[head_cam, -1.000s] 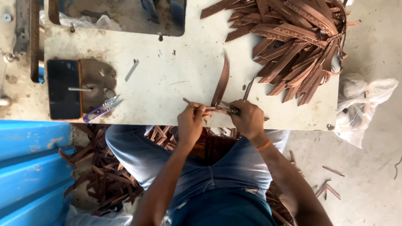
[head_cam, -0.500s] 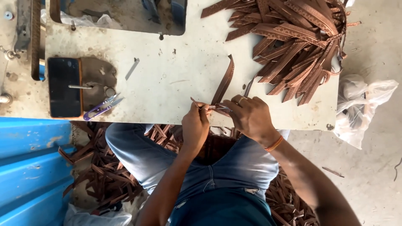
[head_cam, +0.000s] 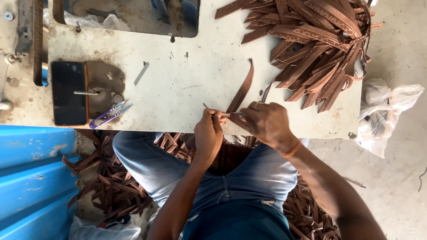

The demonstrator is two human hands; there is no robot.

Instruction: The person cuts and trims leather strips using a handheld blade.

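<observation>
seen from above, both hands meet at the lower middle of the frame, at the near edge of a worn pale table. the left hand is curled shut, its fingers pinched on a thin metal tool whose tip pokes out toward the upper left. the right hand, with an orange band at the wrist, is closed over the lower end of a brown leather strap; the fingertips of both hands come together on that end. the strap runs up and slightly right from the hands, long, narrow and gently curved, lying on the tabletop.

bare tabletop lies open to the left of the hands and above them. in the upper right of the frame a big loose heap of similar brown patterned straps crowds the table's corner, near the strap's upper end. at the left sit a flat black phone and, just beside it, purple-handled thread snips. more strap offcuts litter the floor under the table, beside the person's denim-clad knees. a crumpled white plastic bag lies on the floor at the right.
</observation>
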